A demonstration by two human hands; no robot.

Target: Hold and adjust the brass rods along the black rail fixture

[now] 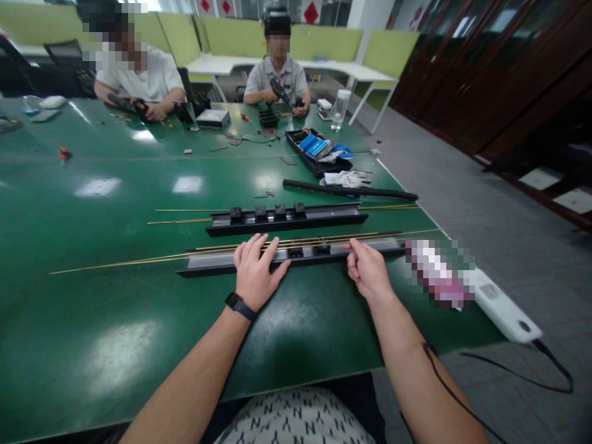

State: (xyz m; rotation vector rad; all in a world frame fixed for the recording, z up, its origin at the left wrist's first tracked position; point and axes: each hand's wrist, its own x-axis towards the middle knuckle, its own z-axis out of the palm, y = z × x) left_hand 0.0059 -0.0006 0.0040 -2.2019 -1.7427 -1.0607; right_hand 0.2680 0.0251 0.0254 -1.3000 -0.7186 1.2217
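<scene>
A long black rail with a pale inner face (213,259) lies across the table in front of me. Thin brass-coloured rods (124,263) run along it and stick out past both ends. Two small black blocks (322,245) sit in the rail between my hands. My left hand (259,271), wearing a dark wristwatch, rests over the rail with its fingers spread. On the right, my right hand (367,265) is closed at the rail's near edge, its index finger and thumb close to the rods. Whatever is between those fingers is hidden.
Behind lies a second rail (287,225) with several black blocks and rods. Farther back are a black strip (351,190), white gloves (346,179) and a black tray (319,163). A white corded device (504,308) overhangs the right edge. Two people work across the green table (115,339).
</scene>
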